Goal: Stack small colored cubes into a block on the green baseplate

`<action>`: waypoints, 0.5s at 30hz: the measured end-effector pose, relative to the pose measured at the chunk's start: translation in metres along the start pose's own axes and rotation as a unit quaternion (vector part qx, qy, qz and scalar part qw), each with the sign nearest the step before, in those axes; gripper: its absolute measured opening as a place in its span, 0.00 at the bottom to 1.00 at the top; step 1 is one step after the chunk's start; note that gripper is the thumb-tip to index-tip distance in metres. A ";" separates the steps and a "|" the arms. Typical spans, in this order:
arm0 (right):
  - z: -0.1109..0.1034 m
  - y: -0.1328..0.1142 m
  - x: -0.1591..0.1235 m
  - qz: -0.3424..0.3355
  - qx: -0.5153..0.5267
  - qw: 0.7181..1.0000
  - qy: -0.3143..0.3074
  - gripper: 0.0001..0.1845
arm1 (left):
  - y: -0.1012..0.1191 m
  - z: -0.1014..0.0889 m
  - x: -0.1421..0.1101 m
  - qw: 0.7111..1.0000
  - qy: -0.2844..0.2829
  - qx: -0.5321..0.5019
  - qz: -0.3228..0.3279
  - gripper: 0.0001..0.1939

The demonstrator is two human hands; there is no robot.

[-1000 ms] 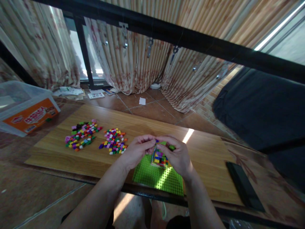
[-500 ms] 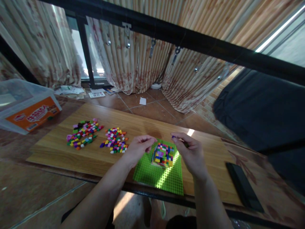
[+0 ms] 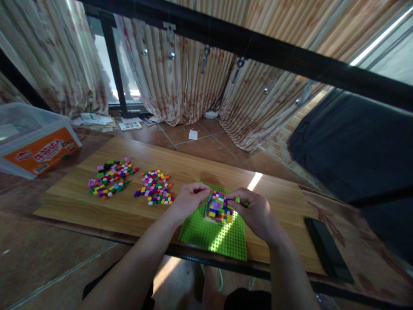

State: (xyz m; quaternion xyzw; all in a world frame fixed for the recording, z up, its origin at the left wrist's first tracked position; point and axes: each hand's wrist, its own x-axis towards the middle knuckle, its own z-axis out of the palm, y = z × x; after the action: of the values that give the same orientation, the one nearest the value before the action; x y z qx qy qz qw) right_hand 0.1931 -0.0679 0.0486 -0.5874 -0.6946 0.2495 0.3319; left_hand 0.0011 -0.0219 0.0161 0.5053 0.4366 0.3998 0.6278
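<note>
A stack of small multicoloured building bricks stands on a green studded baseplate. My right hand is closed in a pinch at the stack's back right corner. Its fingertips hold a small purple brick, partly covered by the fingers; whether it touches the stack I cannot tell. My left hand is beside the back left corner, thumb and forefinger pressed together. What they hold, if anything, is too small to make out.
Two loose brick piles lie left on the wooden board, one farther off and one nearer. A clear plastic tub with an orange label stands at far left. A black flat object lies at the right end.
My right hand has moved left and slightly down, bringing the small purple brick to the stack's back right corner. My left hand stays almost where it was, still pinched.
</note>
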 end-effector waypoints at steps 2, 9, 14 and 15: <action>0.000 -0.001 0.001 -0.015 -0.022 1.000 -0.005 0.08 | 0.001 0.001 0.000 1.000 -0.005 0.003 0.006 0.10; 0.002 -0.005 0.002 -0.056 -0.075 0.996 -0.011 0.11 | 0.000 0.002 -0.002 1.000 -0.009 -0.005 0.014 0.07; 0.004 -0.010 0.003 -0.063 -0.108 0.992 -0.011 0.12 | 0.000 0.002 -0.001 1.000 -0.007 -0.001 0.008 0.07; 0.004 -0.010 0.004 -0.060 -0.110 0.992 -0.012 0.12 | 0.000 0.001 -0.001 1.000 -0.008 -0.001 0.007 0.07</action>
State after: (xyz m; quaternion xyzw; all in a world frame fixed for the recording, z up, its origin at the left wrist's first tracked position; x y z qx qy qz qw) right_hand 0.1830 -0.0661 0.0542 -0.5744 -0.7559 0.1580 0.2716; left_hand 0.0020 -0.0235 0.0169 0.5106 0.4277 0.4010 0.6290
